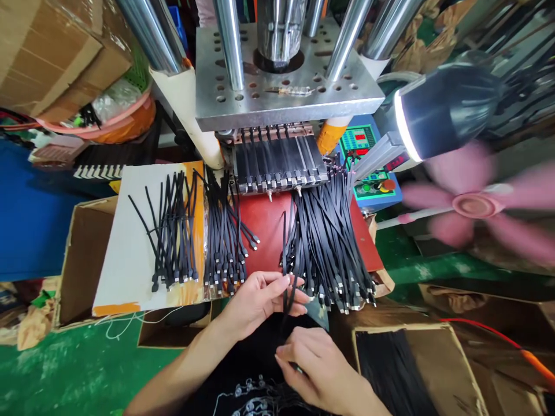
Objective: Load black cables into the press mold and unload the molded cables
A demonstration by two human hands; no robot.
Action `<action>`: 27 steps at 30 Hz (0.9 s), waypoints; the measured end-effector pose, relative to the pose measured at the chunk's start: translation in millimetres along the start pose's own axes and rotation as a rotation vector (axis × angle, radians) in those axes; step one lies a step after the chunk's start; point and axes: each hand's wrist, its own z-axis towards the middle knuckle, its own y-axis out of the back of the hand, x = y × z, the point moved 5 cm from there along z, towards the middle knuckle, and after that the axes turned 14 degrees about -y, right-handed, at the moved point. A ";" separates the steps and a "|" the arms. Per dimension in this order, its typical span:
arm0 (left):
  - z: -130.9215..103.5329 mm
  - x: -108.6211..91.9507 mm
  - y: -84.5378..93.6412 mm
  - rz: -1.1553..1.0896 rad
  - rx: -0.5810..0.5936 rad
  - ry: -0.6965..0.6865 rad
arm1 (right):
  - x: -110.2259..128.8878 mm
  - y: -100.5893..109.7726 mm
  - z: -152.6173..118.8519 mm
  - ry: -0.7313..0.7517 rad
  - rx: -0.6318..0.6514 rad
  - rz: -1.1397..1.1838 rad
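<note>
In left hand [260, 300]; black cables [293, 292].

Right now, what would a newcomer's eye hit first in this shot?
Probably the pink fan at far right, its blades blurred, and the glowing work lamp just above. Next, the thick drilled steel press plate, top centre. Then the black flat cables spread in a thick bunch on the red surface, right of centre.

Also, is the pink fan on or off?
On: the pink fan's blades are smeared by motion, while its hub looks fairly sharp.
</note>
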 end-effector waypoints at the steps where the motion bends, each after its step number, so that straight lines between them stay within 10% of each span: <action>1: -4.6 -2.1 -1.0 0.021 0.016 -0.022 | -3.9 -1.7 0.0 -0.037 0.078 0.056; 5: -23.6 -11.7 -4.8 0.280 0.118 -0.175 | -24.6 7.6 13.9 -0.377 0.407 0.457; 10: -38.0 -12.7 -2.3 0.674 0.127 -0.249 | -42.2 35.9 56.6 -0.719 -0.009 0.851; 19: -29.9 -31.2 3.8 1.133 0.213 -0.280 | -42.4 28.7 68.6 -0.755 -0.218 1.085; 27: -24.3 -51.6 -1.1 1.217 0.375 -0.312 | -29.0 31.4 70.4 -0.591 -0.085 0.800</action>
